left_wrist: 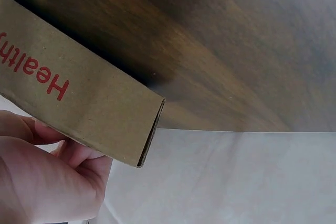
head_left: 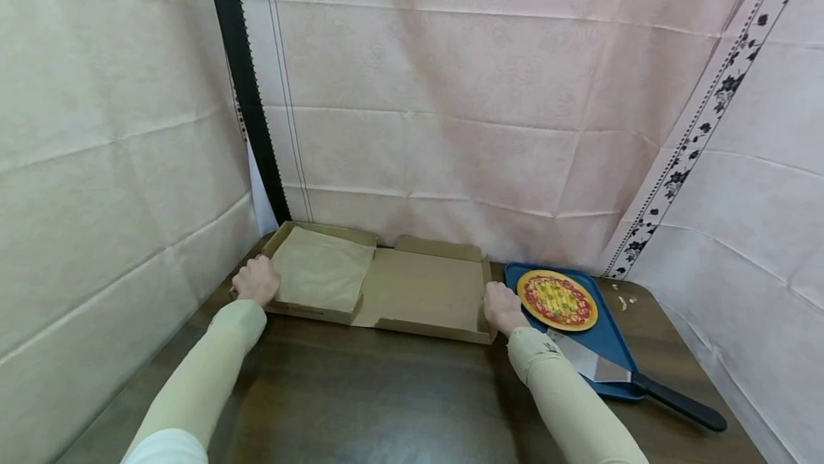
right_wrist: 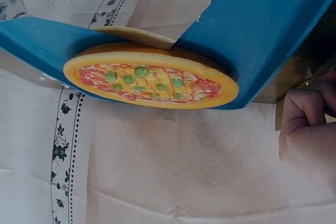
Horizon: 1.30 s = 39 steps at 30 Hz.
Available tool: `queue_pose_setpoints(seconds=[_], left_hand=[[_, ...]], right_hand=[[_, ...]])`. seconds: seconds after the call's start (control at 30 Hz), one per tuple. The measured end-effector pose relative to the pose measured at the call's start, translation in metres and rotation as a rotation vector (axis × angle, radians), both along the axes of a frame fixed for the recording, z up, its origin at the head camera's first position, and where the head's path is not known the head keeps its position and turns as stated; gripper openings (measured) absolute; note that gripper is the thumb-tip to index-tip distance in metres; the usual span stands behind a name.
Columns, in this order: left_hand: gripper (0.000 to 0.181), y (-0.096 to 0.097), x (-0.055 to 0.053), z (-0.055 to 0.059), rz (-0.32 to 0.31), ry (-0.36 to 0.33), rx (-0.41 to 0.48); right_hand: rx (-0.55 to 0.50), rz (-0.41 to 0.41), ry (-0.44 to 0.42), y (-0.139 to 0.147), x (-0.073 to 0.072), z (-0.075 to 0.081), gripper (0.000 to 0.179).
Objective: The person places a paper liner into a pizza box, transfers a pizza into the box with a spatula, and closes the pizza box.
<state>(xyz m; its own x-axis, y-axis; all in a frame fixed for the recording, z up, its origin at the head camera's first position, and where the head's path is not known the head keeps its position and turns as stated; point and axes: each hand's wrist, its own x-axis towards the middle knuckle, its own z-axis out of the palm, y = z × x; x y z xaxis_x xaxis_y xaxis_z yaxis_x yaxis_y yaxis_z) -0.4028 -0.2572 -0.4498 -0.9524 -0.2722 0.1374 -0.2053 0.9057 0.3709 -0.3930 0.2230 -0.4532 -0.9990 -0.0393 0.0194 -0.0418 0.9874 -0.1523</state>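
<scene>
A cardboard pizza box (head_left: 431, 292) lies unfolded on the table, its lid to the right and its base to the left. Cream paper (head_left: 322, 267) lines the base. My left hand (head_left: 256, 280) grips the base's left wall; red lettering marks the box's side (left_wrist: 100, 93) in the left wrist view. At the opposite end, my right hand (head_left: 504, 308) holds the lid's right edge with curled fingers. Just right of that hand, a pizza (head_left: 557, 300) with red, yellow and green topping sits on a blue tray (head_left: 608, 342). The right fingertips are mostly hidden.
A wide metal spatula (head_left: 589, 360) with a black handle rests across the tray's front, the handle reaching past the tray's edge. Small pale scraps lie on the brown table (head_left: 386, 400) behind the tray. Pale cloth (head_left: 450, 92) hangs close around the back and sides.
</scene>
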Motion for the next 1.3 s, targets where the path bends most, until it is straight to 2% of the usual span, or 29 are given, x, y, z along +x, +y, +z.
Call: queue_pose_setpoints(seconds=[0.47,0.8,1.13,1.3], left_hand=[[0.033,0.004,-0.006,0.001,0.008,-0.017,-0.071],[0.030,0.007,-0.007,-0.007,-0.046,-0.056,-0.202],[0.029,0.001,-0.007,-0.008,-0.068,-0.033,-0.222],[0.030,0.011,-0.007,-0.003,-0.097,0.008,-0.219]], right_hand=[[0.006,-0.017,0.008,0.000,0.000,0.001,0.018],[0.001,-0.016,0.007,0.002,0.002,-0.008,0.014],[0.037,0.007,0.043,-0.005,0.000,-0.003,0.017],[0.056,0.006,0.044,-0.004,0.000,-0.002,0.017]])
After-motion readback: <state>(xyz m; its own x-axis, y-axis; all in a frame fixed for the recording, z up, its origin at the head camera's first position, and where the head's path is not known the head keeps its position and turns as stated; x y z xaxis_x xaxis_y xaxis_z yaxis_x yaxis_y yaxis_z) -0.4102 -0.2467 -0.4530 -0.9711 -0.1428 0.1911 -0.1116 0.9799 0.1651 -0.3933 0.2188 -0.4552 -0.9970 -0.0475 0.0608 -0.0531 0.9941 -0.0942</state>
